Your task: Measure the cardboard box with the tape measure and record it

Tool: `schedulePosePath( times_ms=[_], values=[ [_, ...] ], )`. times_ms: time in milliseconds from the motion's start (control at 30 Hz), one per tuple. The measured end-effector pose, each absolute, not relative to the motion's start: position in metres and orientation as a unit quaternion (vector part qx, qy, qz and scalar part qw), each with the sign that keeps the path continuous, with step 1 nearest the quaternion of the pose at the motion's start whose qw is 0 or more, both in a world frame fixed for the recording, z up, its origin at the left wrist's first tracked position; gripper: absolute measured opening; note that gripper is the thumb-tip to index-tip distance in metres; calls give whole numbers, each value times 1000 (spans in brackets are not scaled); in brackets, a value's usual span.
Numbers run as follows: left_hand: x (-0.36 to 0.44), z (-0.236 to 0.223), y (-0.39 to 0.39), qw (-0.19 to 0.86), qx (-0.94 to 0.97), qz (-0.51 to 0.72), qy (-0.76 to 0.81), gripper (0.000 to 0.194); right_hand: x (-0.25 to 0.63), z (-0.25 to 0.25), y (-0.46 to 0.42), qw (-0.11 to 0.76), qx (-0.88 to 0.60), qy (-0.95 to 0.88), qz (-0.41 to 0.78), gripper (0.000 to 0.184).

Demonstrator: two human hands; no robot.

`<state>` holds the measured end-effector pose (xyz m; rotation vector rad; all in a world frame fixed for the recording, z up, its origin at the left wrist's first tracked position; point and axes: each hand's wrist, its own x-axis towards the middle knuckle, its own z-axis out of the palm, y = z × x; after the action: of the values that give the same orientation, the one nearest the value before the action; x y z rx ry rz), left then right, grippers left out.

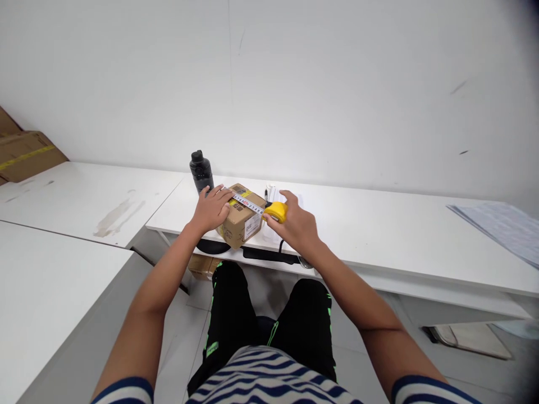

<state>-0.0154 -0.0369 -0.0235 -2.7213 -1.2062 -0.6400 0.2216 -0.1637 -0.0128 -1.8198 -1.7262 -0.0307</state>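
Note:
A small brown cardboard box with yellow tape and a white label sits at the desk's front edge. My left hand grips its left side, fingers over the top edge and thumb near the corner. Across the box top runs the white blade of a tape measure; its far end is hidden at my left fingers. In my right hand, just beyond the box's right side, is the yellow case of the tape measure, held between thumb and fingers.
A dark bottle stands behind my left hand. White papers and a pen lie behind the tape measure. Printed sheets rest at the far right, larger cartons at far left. Another box is below the desk.

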Motion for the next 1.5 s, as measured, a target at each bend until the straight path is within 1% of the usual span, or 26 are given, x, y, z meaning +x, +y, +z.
schedulePosePath(
  times_ms=[100,200,267,333,433,500,533,600,667,733,800,833,900,967,1033,1067,1100,1133,1200,1267,1300,1400,1500],
  values=[
    [-13,-27,-41,42,-881,-259,-393,55,203,-10,-132,322,-655,-683,-25,63],
    [-10,-30,-48,54,-816,-385,-427,69,183,-1,-99,348,-622,-702,-17,61],
    [-10,-31,-60,52,-732,-485,-476,78,174,5,-87,385,-610,-693,1,64],
    [-9,-30,-82,20,-651,-559,-513,75,171,5,-91,442,-603,-664,32,67],
    [5,-37,-133,-64,-619,-598,-504,67,175,-19,-129,550,-589,-583,100,70],
    [24,-54,-170,-146,-645,-601,-449,67,176,-51,-172,609,-590,-510,141,66],
    [35,-65,-187,-208,-664,-594,-404,70,175,-69,-194,625,-593,-481,160,62],
    [57,-92,-213,-343,-695,-533,-340,73,174,-103,-234,649,-579,-460,180,57],
    [77,-118,-223,-443,-670,-488,-341,62,182,-123,-255,645,-555,-503,151,56],
    [92,-137,-217,-485,-646,-464,-363,55,212,-125,-251,590,-576,-560,81,59],
    [106,-148,-199,-471,-685,-420,-364,52,264,-115,-226,491,-672,-555,5,57],
    [112,-151,-187,-443,-730,-387,-349,51,293,-109,-207,421,-722,-549,-24,53],
    [124,-154,-164,-354,-834,-307,-291,47,347,-102,-166,247,-775,-582,-10,43],
    [136,-159,-145,-257,-903,-251,-237,43,384,-104,-131,89,-765,-636,42,41],
    [147,-169,-134,-190,-928,-229,-226,42,400,-113,-111,24,-739,-670,61,36],
    [152,-175,-131,-170,-931,-224,-232,43,402,-117,-108,19,-730,-681,59,35],
    [155,-181,-130,-156,-932,-220,-240,43,401,-122,-109,36,-725,-686,53,35],
    [158,-187,-129,-146,-933,-214,-248,44,399,-126,-113,75,-722,-686,51,37],
    [161,-195,-131,-131,-935,-202,-259,43,391,-131,-128,200,-712,-670,72,40],
    [163,-200,-133,-127,-934,-194,-270,42,384,-135,-143,334,-676,-643,135,43],
    [163,-200,-133,-128,-932,-193,-278,42,381,-137,-149,377,-652,-634,175,45],
    [164,-200,-134,-138,-926,-190,-295,43,376,-146,-159,431,-607,-609,275,51],
    [165,-200,-133,-143,-925,-186,-300,43,374,-153,-161,459,-633,-555,283,47]
  ],
)
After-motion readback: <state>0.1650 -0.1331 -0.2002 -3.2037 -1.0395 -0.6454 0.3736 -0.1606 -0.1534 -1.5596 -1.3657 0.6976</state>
